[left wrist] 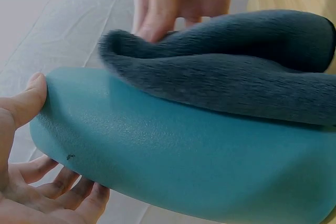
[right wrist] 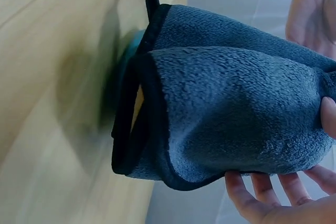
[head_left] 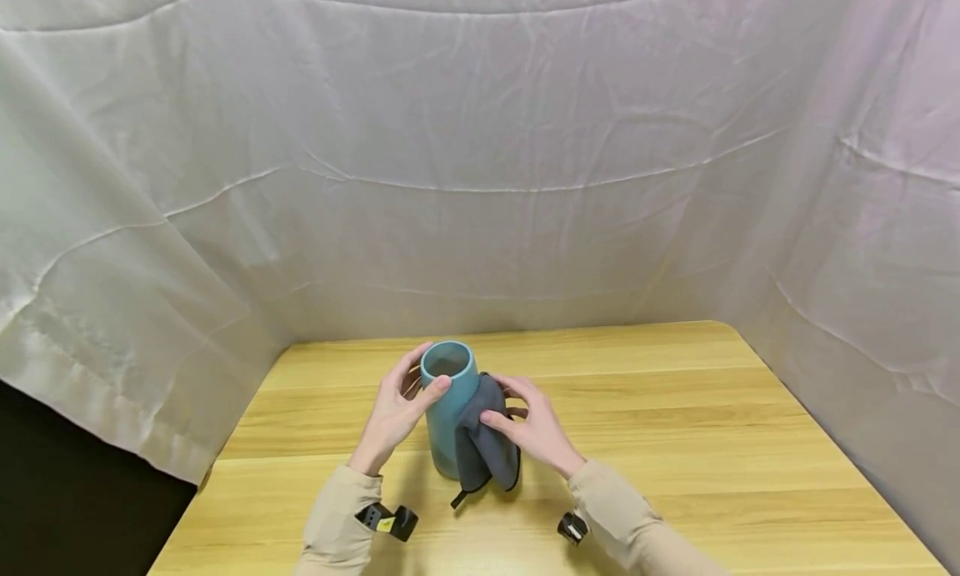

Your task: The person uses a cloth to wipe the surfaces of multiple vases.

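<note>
A teal cylindrical vase (head_left: 447, 418) stands upright on the wooden table (head_left: 675, 443), its open mouth facing up. My left hand (head_left: 405, 401) grips it near the rim, thumb on the near side and fingers round the far side. My right hand (head_left: 527, 423) holds a dark grey fleece cloth (head_left: 487, 453) against the vase's right side, thumb on the front and fingers behind. The left wrist view shows the vase (left wrist: 184, 150) with the cloth (left wrist: 236, 72) draped on it. In the right wrist view the cloth (right wrist: 226, 103) hides most of the vase (right wrist: 128, 51).
White wrinkled fabric (head_left: 480, 184) walls off the table at the back and on both sides. The table's left edge (head_left: 202, 476) drops off to a dark floor. Bare wood lies to the right of the vase and behind it.
</note>
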`<state>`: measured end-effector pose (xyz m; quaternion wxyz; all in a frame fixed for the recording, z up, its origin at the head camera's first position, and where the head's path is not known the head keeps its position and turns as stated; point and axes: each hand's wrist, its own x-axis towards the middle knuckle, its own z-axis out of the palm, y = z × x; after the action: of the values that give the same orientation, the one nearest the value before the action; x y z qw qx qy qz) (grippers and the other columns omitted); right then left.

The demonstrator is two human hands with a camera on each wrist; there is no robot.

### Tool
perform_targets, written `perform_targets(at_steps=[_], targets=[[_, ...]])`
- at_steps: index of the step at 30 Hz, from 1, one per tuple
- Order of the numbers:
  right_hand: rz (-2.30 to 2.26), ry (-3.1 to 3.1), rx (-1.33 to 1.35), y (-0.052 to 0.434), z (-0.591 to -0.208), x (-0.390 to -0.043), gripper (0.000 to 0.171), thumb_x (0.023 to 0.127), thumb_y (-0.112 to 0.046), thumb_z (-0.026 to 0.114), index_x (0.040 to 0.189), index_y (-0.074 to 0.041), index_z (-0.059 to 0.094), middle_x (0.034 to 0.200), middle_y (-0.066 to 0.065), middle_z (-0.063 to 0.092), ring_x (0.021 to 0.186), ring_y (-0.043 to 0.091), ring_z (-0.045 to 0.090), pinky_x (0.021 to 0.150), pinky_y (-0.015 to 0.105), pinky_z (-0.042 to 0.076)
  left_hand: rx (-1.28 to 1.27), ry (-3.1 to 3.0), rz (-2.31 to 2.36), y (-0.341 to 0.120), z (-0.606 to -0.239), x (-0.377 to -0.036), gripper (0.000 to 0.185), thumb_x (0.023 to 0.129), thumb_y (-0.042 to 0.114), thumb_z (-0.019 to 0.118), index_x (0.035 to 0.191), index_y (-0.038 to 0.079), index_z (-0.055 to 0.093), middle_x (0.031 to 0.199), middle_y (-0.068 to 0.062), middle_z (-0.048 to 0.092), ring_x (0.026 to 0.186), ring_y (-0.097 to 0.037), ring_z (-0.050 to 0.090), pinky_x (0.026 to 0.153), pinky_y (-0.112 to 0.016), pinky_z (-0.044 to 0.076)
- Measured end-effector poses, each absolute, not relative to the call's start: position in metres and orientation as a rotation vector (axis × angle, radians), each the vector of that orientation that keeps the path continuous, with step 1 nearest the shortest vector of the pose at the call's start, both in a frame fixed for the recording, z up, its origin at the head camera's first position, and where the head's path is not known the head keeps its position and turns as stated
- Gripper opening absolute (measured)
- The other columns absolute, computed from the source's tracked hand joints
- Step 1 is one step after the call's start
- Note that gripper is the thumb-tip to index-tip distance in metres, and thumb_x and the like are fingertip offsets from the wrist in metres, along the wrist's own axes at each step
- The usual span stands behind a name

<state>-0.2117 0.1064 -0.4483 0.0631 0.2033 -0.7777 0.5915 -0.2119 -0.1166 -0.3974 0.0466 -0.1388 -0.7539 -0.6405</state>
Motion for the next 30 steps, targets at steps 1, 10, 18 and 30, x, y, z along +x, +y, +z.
perform_targets(at_steps=[1,10,18,30], targets=[[1.781,-2.346,0.611,0.106,-0.445,-0.212,0.054,0.089,-0.014,0.077,0.139,-0.008,0.059,0.122,0.015,0.062,0.114,0.033,0.061,0.091,0.034,0.059,-0.423,-2.301,-1.954,-0.117,-0.397,-0.212,0.064,0.093,0.01,0.071,0.15,0.005,0.043,0.15,-0.017,0.049,0.142,-0.035,0.046,0.124,-0.047,0.033],[1.754,-2.255,0.662,0.103,-0.416,-0.215,0.053,0.089,-0.012,0.077,0.139,-0.011,0.06,0.118,0.015,0.062,0.111,0.034,0.062,0.087,0.036,0.059,-0.413,-2.293,-1.965,-0.116,-0.397,-0.212,0.063,0.093,0.01,0.071,0.149,0.008,0.044,0.15,-0.016,0.049,0.143,-0.034,0.046,0.123,-0.046,0.034],[1.765,-2.308,0.679,0.107,-0.43,-0.215,0.055,0.088,-0.014,0.078,0.139,-0.01,0.059,0.118,0.015,0.061,0.112,0.035,0.062,0.089,0.034,0.059,-0.419,-2.293,-1.96,-0.116,-0.398,-0.212,0.063,0.093,0.011,0.071,0.149,0.007,0.044,0.149,-0.017,0.05,0.142,-0.035,0.046,0.124,-0.047,0.033],[1.795,-2.364,0.627,0.109,-0.445,-0.212,0.057,0.087,-0.015,0.08,0.14,-0.011,0.059,0.125,0.014,0.062,0.115,0.03,0.061,0.093,0.034,0.058,-0.407,-2.306,-1.941,-0.117,-0.398,-0.211,0.063,0.092,0.012,0.072,0.149,0.008,0.045,0.149,-0.016,0.05,0.142,-0.036,0.047,0.124,-0.048,0.032]])
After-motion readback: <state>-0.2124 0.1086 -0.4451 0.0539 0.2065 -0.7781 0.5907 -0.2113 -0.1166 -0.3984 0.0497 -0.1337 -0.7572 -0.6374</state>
